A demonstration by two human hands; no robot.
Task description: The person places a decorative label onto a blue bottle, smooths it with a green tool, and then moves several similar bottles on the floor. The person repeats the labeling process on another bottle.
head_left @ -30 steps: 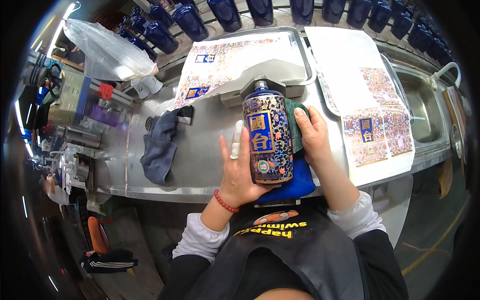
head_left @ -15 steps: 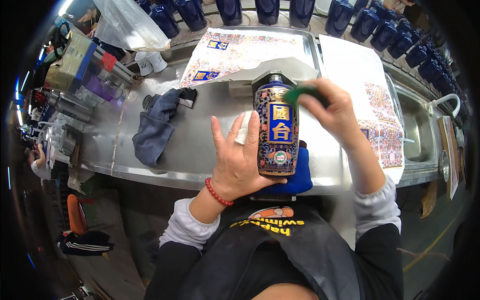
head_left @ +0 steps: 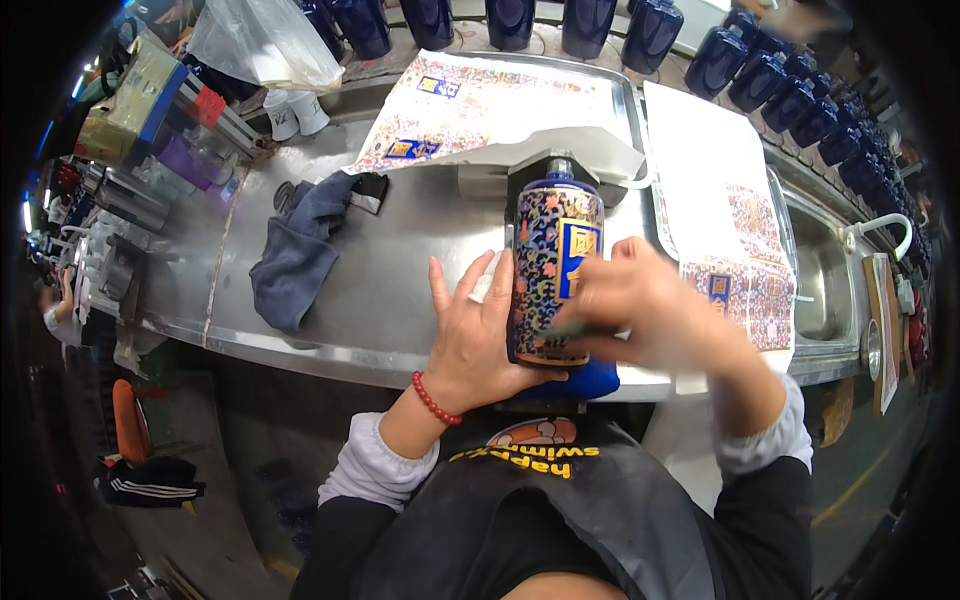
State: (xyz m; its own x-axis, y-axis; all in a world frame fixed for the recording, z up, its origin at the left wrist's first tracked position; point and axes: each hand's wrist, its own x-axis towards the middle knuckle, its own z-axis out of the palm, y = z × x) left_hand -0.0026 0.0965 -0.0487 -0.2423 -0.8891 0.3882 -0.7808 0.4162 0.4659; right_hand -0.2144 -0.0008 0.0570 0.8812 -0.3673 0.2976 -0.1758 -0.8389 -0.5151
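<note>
A dark blue bottle (head_left: 550,265) wrapped in a patterned gold and blue label lies lengthwise at the near edge of the steel worktop (head_left: 400,270). My left hand (head_left: 478,335) grips its left side and base; a red bead bracelet is on that wrist. My right hand (head_left: 640,305) is blurred and presses a small dark green pad (head_left: 572,328) against the lower right side of the label. A blue cloth (head_left: 585,380) lies under the bottle's base.
A dark blue rag (head_left: 300,250) lies on the worktop to the left. Sheets of printed labels (head_left: 480,110) fill a tray behind, more sheets (head_left: 730,220) lie to the right. Several blue bottles (head_left: 650,35) line the back. A steel sink (head_left: 825,275) sits at the right.
My right hand has slid with the green pad from the bottle's upper right down to its lower right side. The bottle has turned a little, its label panel now facing right.
</note>
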